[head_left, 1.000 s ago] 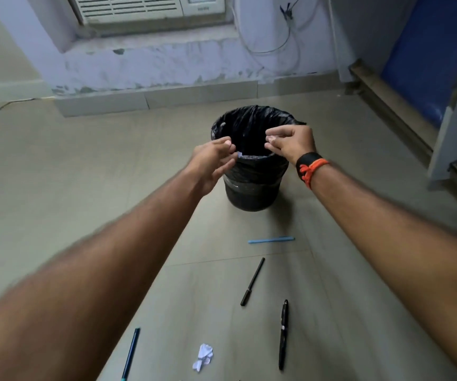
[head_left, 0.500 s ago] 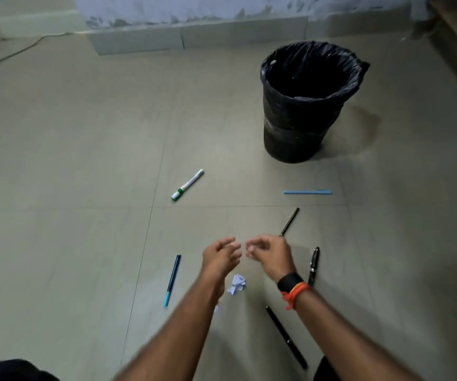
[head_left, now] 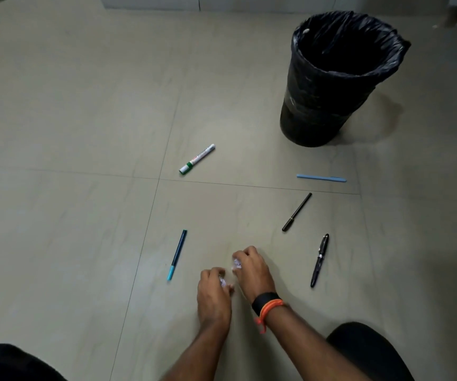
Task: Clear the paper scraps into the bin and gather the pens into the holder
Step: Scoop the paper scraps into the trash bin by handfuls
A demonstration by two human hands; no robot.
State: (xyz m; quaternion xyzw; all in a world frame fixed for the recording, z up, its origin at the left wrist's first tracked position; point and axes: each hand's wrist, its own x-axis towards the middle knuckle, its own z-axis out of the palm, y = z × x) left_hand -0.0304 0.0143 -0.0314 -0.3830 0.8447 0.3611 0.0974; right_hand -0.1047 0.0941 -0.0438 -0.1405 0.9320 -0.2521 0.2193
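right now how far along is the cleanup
No loose scraps remain on the floor; the bin interior is too dark to check. In hand: the left hand and right hand each close on a paper scrap. Left: five pens, including the green marker; no holder is visible.

head view looks down at floor (head_left: 84, 105).

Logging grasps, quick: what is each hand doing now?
Left hand: closed on a paper scrap.
Right hand: closed on another paper scrap.
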